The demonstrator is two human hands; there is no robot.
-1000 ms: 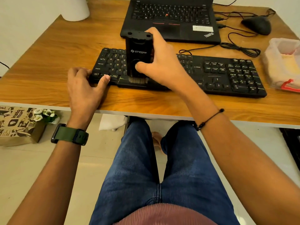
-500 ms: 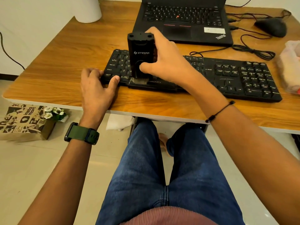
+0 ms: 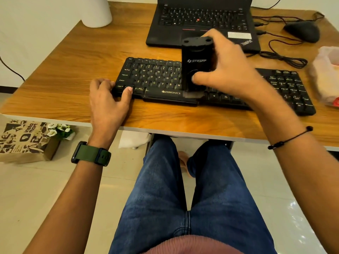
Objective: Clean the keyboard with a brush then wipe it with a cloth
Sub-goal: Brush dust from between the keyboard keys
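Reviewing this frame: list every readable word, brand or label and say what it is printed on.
"ZEBRONICS": front edge of the black keyboard.
"STRIFF": side of the black brush gripped by the right hand.
"ThinkPad": palm rest of the laptop.
"instamart": paper bag on the floor.
Keyboard keys: letters, "Ctrl", "Alt" legible; right-hand keys blurred.

A black full-size keyboard (image 3: 156, 77) with pale legends and ZEBRONICS printed on its space bar lies flat near the table's front edge. A black block-shaped brush (image 3: 197, 65) marked STRIFF stands upright on it, its bristles, blurred, down at the space bar's right end
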